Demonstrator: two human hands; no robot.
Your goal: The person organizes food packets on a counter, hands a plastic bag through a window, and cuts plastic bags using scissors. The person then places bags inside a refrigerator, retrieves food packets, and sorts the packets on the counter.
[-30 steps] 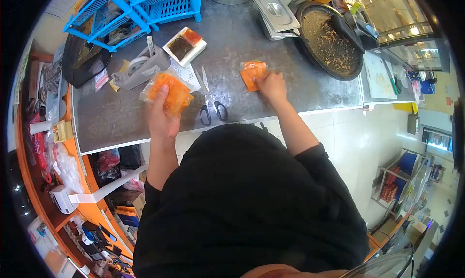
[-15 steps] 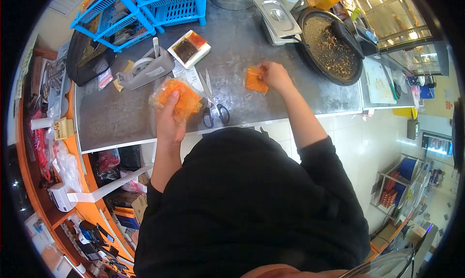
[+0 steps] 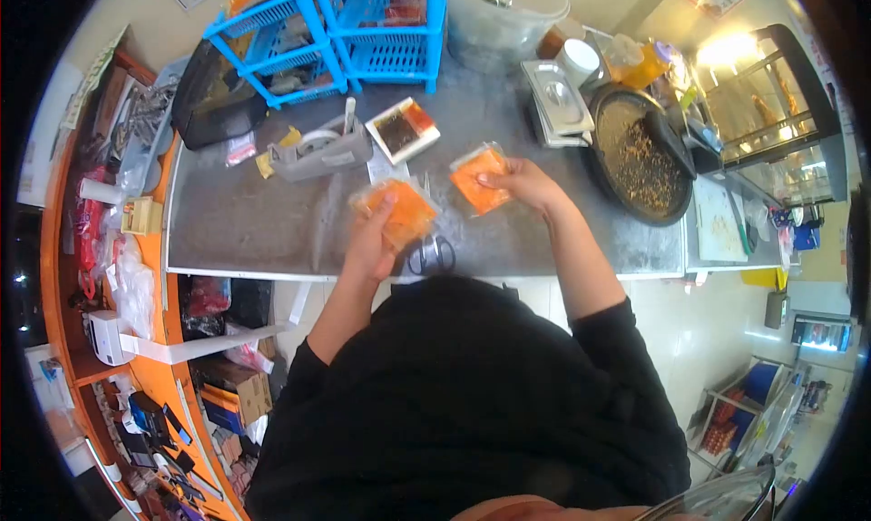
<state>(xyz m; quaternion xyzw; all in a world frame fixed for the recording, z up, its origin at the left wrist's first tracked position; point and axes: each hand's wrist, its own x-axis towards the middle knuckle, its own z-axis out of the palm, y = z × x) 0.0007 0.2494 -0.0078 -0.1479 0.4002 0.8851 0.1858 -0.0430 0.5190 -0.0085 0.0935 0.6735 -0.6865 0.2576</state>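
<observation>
My left hand (image 3: 370, 241) grips a stack of clear plastic packets with orange contents (image 3: 410, 214), thumb on top. Held up in my right hand (image 3: 531, 183) is one flat clear packet of the same orange stuff (image 3: 475, 178), pinched at its right edge. A small gap separates the two. Below the left-hand packets lie scissors (image 3: 432, 253), their black handles showing and the blades mostly covered. A white paper (image 3: 388, 169) is partly hidden behind the packets. What the orange contents are, I cannot make out.
A grey tape dispenser (image 3: 325, 153) and a white box with dark and red contents (image 3: 403, 131) stand behind my hands on the metal table (image 3: 263, 226). Blue basket racks (image 3: 386, 44) rise at the back. Rightward are lidded steel containers (image 3: 561, 103) and a round black pan (image 3: 640, 158).
My right hand has lifted its packet from near the tabletop and turned it flat side up, closer to the left-hand stack. The camera view has shifted, showing more of the back.
</observation>
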